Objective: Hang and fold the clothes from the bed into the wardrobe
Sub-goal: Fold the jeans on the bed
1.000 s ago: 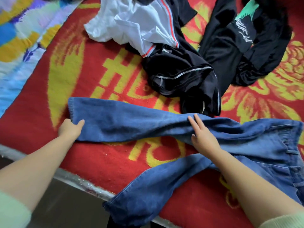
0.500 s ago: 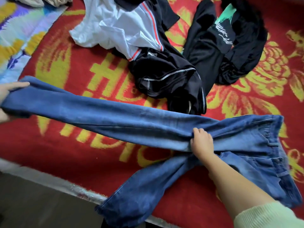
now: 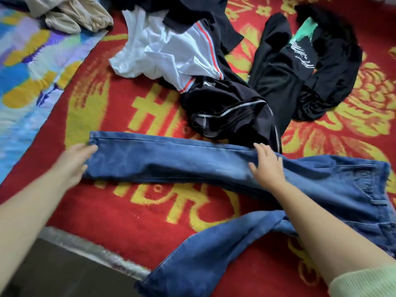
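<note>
Jeans (image 3: 192, 161) lay spread across the bed (image 3: 150, 211) through the middle of the frame, one leg flat, the other trailing off the lower edge. Both hands were flat and open on that upper leg: the left hand (image 3: 74, 161) at the hem, the right hand (image 3: 265, 166) near the knee, seemingly smoothing it for folding. Black and white clothes (image 3: 214, 82) waited at upper centre.

Blue jeans (image 3: 192, 159) spread flat on bed, one leg stretched leftward, other leg (image 3: 205, 251) angled toward bed edge; waistband at right.
</note>
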Motion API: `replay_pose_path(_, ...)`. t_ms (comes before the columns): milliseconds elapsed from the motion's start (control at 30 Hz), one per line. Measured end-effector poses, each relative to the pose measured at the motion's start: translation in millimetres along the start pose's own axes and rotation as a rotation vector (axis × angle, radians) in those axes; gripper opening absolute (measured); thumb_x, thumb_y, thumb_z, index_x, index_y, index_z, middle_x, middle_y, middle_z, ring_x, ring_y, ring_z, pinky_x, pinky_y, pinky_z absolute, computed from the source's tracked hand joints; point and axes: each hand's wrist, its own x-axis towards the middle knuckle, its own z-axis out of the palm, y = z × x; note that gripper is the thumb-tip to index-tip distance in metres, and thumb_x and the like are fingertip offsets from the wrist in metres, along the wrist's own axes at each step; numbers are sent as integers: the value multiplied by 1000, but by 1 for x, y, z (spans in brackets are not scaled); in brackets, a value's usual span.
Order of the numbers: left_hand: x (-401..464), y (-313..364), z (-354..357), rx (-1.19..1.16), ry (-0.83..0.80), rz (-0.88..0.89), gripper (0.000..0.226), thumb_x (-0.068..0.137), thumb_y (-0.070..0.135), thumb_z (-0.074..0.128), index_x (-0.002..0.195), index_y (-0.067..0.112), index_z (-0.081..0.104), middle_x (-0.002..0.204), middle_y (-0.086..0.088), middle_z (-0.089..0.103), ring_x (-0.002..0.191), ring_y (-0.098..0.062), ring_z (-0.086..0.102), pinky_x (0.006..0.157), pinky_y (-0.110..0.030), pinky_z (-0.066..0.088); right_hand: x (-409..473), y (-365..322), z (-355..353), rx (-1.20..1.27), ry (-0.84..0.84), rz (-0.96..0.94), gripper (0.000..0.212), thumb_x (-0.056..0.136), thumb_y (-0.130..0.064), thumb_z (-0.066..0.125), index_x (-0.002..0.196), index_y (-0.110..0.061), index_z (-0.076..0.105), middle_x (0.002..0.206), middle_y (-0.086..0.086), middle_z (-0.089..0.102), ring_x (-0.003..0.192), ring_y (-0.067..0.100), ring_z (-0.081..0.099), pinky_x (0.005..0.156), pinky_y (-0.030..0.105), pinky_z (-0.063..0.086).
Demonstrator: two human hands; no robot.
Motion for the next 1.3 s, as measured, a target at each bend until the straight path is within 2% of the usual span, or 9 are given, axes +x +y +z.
replay_pose_path(100, 15, -13, 36, 403, 134, -21, 62, 86, 19, 68, 139, 3, 39, 137, -14, 47, 121, -29, 48, 96, -38, 38, 9, -19, 16, -25, -6, -68, 61, 91, -16, 51, 147, -17, 28, 155, 2, 25, 143, 23, 22, 115, 50, 19)
replay_pose_path(333, 29, -32, 39, 764, 311, -216, 76, 78, 40, 74, 131, -3, 40, 136, -27, 42, 128, -38, 39, 106, -42, 32, 40, -33, 29, -179, -71, 1, 52, 95, -22, 44, 145, -18, 30, 148, 5, 36, 134, 26, 36, 113, 53, 16)
replay_pose_path(500, 22, -30, 17, 634, 132, -108, 48, 86, 23, 68, 124, -1, 52, 122, -16, 59, 105, -27, 59, 83, -32, 42, 55, -43, 24, -212, -91, -47, 23, 94, -34, 50, 99, -13, 58, 102, 12, 64, 101, 32, 58, 80, 37, 40)
replay_pose_path(667, -2, 9, -24, 477, -72, -8, 13, 95, 19, 56, 89, 11, 65, 103, -13, 65, 64, -2, 63, 66, -23, 48, 44, -40, -27, 257, -361, -69, 40, 87, -47, 61, 76, -9, 67, 63, 3, 56, 59, 15, 49, 56, 31, 35)
replay_pose_path(833, 4, -5, -30, 996, 221, 124, 29, 94, 32, 54, 102, 6, 64, 105, -29, 64, 98, -43, 60, 74, -40, 42, 65, -57, -20, 27, 47, -133, 23, 93, -33, 56, 96, -14, 68, 99, 13, 64, 98, 33, 57, 79, 39, 43)
replay_pose_path(1000, 29, -41, 9, 907, 308, 3, 50, 87, 41, 61, 118, 3, 49, 122, -27, 53, 114, -43, 50, 93, -50, 42, 46, -100, 44, -34, 162, -178, 49, 87, -27, 55, 134, -11, 49, 142, 16, 43, 133, 34, 37, 106, 55, 32)
replay_pose_path(1100, 56, -38, 14, 775, 393, 14, 49, 87, 41, 61, 113, 1, 54, 122, -28, 51, 118, -41, 45, 99, -46, 38, -1, -109, 84, -194, -62, -364, 65, 92, -41, 48, 150, -20, 25, 158, 10, 15, 146, 30, 12, 109, 64, 17)
replay_pose_path(1200, 73, -19, 9, 568, 396, 107, 25, 93, 25, 54, 92, 1, 60, 91, -24, 61, 92, -37, 57, 77, -40, 42, -19, -98, 98, -337, -424, -394, 75, 95, -49, 41, 151, -32, -7, 158, -1, -20, 146, 23, -17, 112, 63, 5)
replay_pose_path(1300, 79, -17, 2, 532, 456, 156, 17, 92, 18, 51, 88, 2, 57, 81, -17, 54, 81, -27, 50, 71, -36, 36, -4, -96, 85, -279, -562, -413, 78, 94, -37, 49, 151, -34, -4, 157, -4, -22, 146, 21, -17, 111, 62, 6)
